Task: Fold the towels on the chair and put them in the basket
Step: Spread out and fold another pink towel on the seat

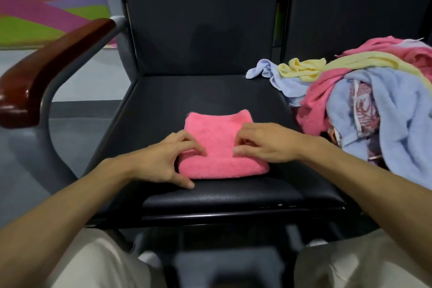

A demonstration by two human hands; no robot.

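A pink towel (pixel 217 147), folded into a small thick rectangle, lies in the middle of the black chair seat (pixel 163 105). My left hand (pixel 163 159) is at the towel's left side, its curled fingertips digging into the top layer and its thumb stretched along the seat by the front edge. My right hand (pixel 264 142) is on the towel's right side and pinches the top layer with curled fingers. A pile of unfolded towels (pixel 364 100) in pink, yellow and light blue lies on the neighbouring seat to the right. No basket is in view.
The chair has a dark backrest (pixel 201 18) and a brown wooden armrest (pixel 46 63) on the left. A second dark chair (pixel 355 2) stands to the right, behind the pile. My knees in light trousers (pixel 93 264) are below the seat's front edge.
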